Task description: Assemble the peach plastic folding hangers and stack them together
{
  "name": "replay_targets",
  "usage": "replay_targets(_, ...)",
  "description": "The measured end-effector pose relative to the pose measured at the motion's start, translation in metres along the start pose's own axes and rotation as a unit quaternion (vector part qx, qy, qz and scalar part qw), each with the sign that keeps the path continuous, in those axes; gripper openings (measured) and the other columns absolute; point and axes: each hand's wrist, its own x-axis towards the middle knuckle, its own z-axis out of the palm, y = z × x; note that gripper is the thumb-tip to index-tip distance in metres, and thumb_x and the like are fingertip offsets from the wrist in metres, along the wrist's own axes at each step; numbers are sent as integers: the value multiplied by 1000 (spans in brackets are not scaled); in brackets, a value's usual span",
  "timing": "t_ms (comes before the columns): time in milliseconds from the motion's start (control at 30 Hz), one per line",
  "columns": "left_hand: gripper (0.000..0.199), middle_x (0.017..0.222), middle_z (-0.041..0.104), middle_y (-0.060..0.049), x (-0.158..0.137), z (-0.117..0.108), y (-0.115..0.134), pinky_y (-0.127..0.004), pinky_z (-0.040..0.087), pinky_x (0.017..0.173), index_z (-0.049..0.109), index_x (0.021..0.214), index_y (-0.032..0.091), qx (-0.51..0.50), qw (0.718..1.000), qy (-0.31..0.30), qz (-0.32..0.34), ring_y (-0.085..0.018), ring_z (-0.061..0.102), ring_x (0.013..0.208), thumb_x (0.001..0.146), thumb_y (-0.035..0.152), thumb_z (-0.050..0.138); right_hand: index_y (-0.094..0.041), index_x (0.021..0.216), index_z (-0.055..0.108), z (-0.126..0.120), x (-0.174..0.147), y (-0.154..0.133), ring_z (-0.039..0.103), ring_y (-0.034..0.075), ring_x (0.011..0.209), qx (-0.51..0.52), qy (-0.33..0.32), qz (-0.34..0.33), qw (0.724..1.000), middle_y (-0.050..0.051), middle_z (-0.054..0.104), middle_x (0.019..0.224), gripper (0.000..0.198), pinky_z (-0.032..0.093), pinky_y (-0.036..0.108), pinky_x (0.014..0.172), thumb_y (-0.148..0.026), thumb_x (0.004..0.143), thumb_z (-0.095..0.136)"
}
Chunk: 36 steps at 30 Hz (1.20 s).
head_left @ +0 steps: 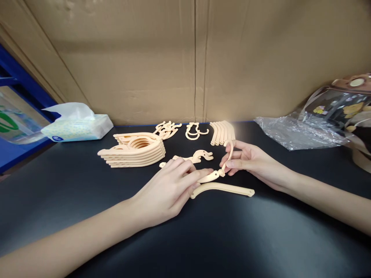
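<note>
the left arm comes in from the lower left corner, and the left hand [171,187] lies palm down, knuckles up, with its fingers stretched toward the right. it is closed on a bar [210,177], fingers over the top and thumb on the near side, so that only the bar's right end shows. the right arm comes in from the right edge, and the right hand [236,157] is turned with its thumb toward the person and its fingers curled on the far side, pinching a hook [231,154].

the hook is cream, thin and smooth, held upright with its curve at the top and its small knobbed foot low down, right at the bar's end; whether the two are locked together i cannot tell. the bar is the same cream colour, gently bent, with a rounded end and a small hole. both are in the middle of the black surface [185,247].

just on the near side lies a loose strip [223,188], bowed and grooved along its length, its left end close by the left thumb. beyond the left hand is a wavy piece [203,155] with holes. farther off are a stack of frames [139,158] at left and a row of curved strips [222,132].
</note>
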Motion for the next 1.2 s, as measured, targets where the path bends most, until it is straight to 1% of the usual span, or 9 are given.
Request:
replay_targets(133, 40, 102, 54, -7, 1, 2, -2, -33, 39, 78, 43, 138, 24, 20, 1000, -1, 5, -20, 45, 90, 99, 18, 34, -22, 94, 46, 1, 0, -1, 66, 14, 77, -7, -3, 0, 1000, 1, 69, 88, 30, 49, 28, 71, -31, 79, 70)
replay_targets(300, 44, 101, 54, -6, 0, 2, -3, -30, 39, 75, 42, 138, 26, 41, 999, 0, 14, -19, 46, 87, 97, 12, 37, -22, 98, 46, 2, 1, -1, 63, 13, 73, -5, -14, 1, 1000, -1, 68, 80, 31, 47, 31, 78, -28, 79, 70)
replay_targets(467, 42, 99, 54, -6, 0, 2, -4, -29, 38, 75, 45, 137, 25, 52, 998, 11, 27, -18, 45, 86, 97, 12, 38, -21, 103, 48, 3, 2, -1, 60, 13, 69, -29, -7, -1, 1000, -2, 65, 75, 37, 46, 33, 75, -29, 76, 71)
replay_targets(567, 42, 97, 54, -6, 0, 2, -4, -29, 38, 75, 46, 136, 23, 57, 998, 18, 32, -18, 45, 86, 97, 11, 38, -20, 110, 48, 3, 2, -1, 58, 12, 68, -39, 0, -1, 999, -3, 64, 75, 42, 45, 32, 73, -29, 76, 72)
replay_targets(700, 45, 96, 54, -5, -1, 2, -3, -28, 37, 75, 47, 136, 25, 70, 997, 13, 28, -17, 45, 85, 96, 7, 37, -21, 118, 46, 2, 1, 1, 59, 13, 69, -45, -3, -5, 999, -3, 63, 76, 50, 46, 32, 74, -29, 76, 72)
replay_targets(933, 45, 94, 54, -5, -1, 2, -3, -28, 35, 72, 50, 133, 26, 79, 996, 15, 39, -17, 44, 83, 95, 6, 37, -20, 119, 46, 4, 1, -1, 61, 14, 69, -71, -5, -3, 997, -2, 63, 76, 52, 49, 34, 73, -30, 75, 71)
replay_targets(1100, 44, 92, 53, -5, -1, 2, -2, -28, 34, 72, 52, 131, 23, 81, 995, 25, 49, -17, 44, 83, 94, 5, 37, -21, 118, 46, 3, 0, 0, 61, 14, 70, -82, 1, 2, 997, -3, 63, 76, 52, 48, 35, 78, -28, 74, 71)
replay_targets(1200, 43, 92, 54, -5, 0, 1, -2, -28, 34, 71, 52, 131, 22, 81, 995, 21, 55, -17, 45, 83, 94, 5, 37, -21, 118, 45, 2, -1, 0, 62, 14, 71, -86, 2, -1, 996, -4, 63, 76, 51, 48, 35, 80, -28, 75, 71)
